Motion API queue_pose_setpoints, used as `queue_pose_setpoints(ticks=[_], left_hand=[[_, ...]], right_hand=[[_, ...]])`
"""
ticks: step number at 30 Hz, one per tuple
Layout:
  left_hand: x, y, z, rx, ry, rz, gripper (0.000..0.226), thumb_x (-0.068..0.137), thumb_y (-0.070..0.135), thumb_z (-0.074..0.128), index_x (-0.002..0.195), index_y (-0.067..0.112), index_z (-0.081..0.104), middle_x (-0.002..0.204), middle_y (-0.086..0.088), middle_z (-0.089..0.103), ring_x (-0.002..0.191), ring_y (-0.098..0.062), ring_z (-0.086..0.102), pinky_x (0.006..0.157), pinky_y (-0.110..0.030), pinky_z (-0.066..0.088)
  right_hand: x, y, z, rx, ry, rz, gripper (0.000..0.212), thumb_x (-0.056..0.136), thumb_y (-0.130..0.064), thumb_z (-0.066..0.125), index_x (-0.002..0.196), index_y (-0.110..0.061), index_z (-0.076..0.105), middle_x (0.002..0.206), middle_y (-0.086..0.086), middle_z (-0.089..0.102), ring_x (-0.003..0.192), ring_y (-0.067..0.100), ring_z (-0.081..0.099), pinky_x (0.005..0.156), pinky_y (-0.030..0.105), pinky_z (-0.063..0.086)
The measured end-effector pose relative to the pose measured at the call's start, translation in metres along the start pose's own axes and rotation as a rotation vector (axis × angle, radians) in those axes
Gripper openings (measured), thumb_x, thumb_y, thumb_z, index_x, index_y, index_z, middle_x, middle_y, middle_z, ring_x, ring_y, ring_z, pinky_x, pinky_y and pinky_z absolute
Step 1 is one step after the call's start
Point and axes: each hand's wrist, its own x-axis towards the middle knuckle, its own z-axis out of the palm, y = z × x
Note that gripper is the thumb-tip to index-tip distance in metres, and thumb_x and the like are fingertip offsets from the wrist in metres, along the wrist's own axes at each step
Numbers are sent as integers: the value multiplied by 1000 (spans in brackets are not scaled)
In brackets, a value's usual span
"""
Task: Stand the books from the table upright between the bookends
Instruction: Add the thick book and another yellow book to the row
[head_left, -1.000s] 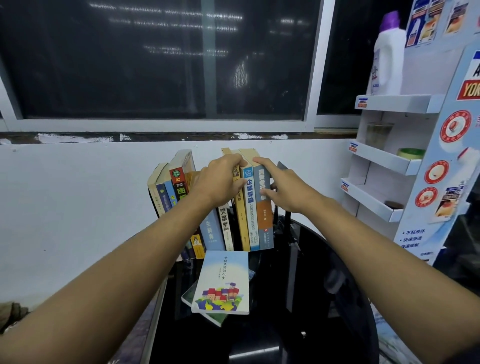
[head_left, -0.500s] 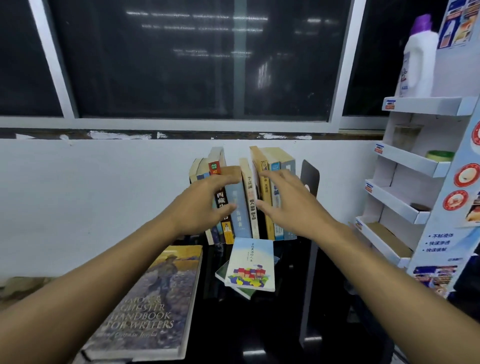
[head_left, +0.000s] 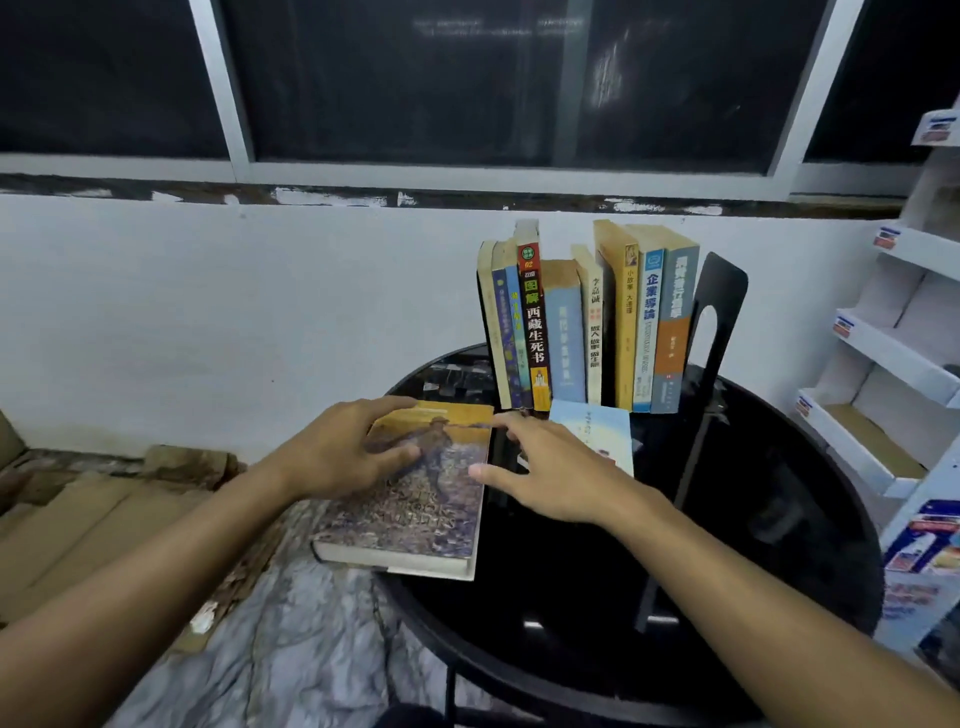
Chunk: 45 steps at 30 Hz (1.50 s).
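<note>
Viewpoint: head-worn, looking forward and down.
Faces: worktop (head_left: 571, 597) and wall (head_left: 208, 312).
Range: near, within arm's reach.

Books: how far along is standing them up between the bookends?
Done: a row of upright books stands beside the black bookend. In hand: the left hand rests open on the large painted-cover book, flat at the table edge; the right hand hovers open beside it. Left: that book and the light-blue book lying flat before the row.

A dark window (head_left: 415, 78) spans above the white wall (head_left: 208, 312); a white display rack (head_left: 893, 338) stands right; flattened cardboard (head_left: 78, 519) lies left on the marbled floor (head_left: 291, 649).
</note>
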Motion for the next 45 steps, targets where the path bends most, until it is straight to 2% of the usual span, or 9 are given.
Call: queue_pose_setpoints(ticks=[8, 16, 22, 24, 28, 34, 37, 40, 45], left_hand=[[-19, -27, 15, -68, -38, -153, 69, 86, 64, 61, 149, 39, 44, 149, 7, 53, 135, -16, 50, 104, -26, 40], [-18, -35, 22, -204, -91, -176, 72, 85, 69, 58, 150, 46, 39, 154, 12, 47, 136, -13, 49, 110, -30, 39], [-17, -33, 29, -423, -2, -182, 71, 83, 50, 74, 148, 34, 48, 130, 15, 59, 105, 16, 52, 85, -8, 44], [-19, -36, 32, -527, 14, -203, 72, 81, 49, 78, 145, 36, 51, 122, 18, 61, 116, 4, 56, 87, -11, 47], [-26, -43, 35, -738, 53, -238, 87, 64, 64, 85, 142, 46, 51, 135, 4, 64, 129, -17, 58, 105, -46, 51], [-36, -38, 27, -832, 236, -189, 69, 80, 25, 81, 142, 37, 55, 136, 13, 56, 131, -1, 48, 96, -17, 51], [-41, -36, 19, -881, 305, -120, 71, 79, 21, 82, 143, 37, 55, 141, 18, 56, 127, 7, 53, 104, -29, 51], [-42, -26, 14, -865, 373, -38, 73, 80, 15, 81, 145, 33, 53, 144, 19, 55, 122, -6, 62, 98, -28, 55], [-41, -19, 12, -765, 474, 77, 74, 83, 8, 78, 145, 36, 52, 144, 7, 50, 122, -20, 60, 102, -30, 53]], right_hand=[[11, -12, 21, 30, -81, 58, 86, 85, -79, 49, 153, -32, 25, 153, 3, 44, 142, 23, 36, 109, 46, 40], [21, -15, 29, 74, -82, 81, 87, 84, -74, 57, 154, -33, 25, 143, 3, 51, 139, 22, 35, 107, 42, 40], [21, -13, 34, 123, -49, 63, 90, 82, -73, 61, 155, -33, 26, 143, 2, 48, 134, 21, 44, 109, 43, 42], [20, -13, 34, 138, -39, 55, 90, 83, -70, 62, 156, -32, 24, 145, 3, 46, 134, 22, 44, 110, 43, 41], [22, -12, 35, 161, -17, 36, 101, 79, -73, 62, 159, -31, 19, 150, 1, 40, 137, 22, 42, 111, 45, 40], [25, -15, 26, 186, 70, -82, 109, 74, -72, 66, 161, -33, 13, 160, -7, 29, 144, 14, 31, 117, 45, 34], [26, -16, 16, 186, 129, -169, 101, 78, -62, 72, 159, -39, 18, 161, -11, 24, 147, 10, 24, 119, 47, 31], [29, -18, 7, 190, 204, -261, 96, 77, -55, 78, 156, -42, 25, 158, -14, 28, 145, 7, 27, 118, 48, 33], [31, -24, -1, 84, 311, -363, 99, 83, -39, 81, 158, -44, 17, 158, -9, 22, 145, 4, 18, 118, 31, 18]])
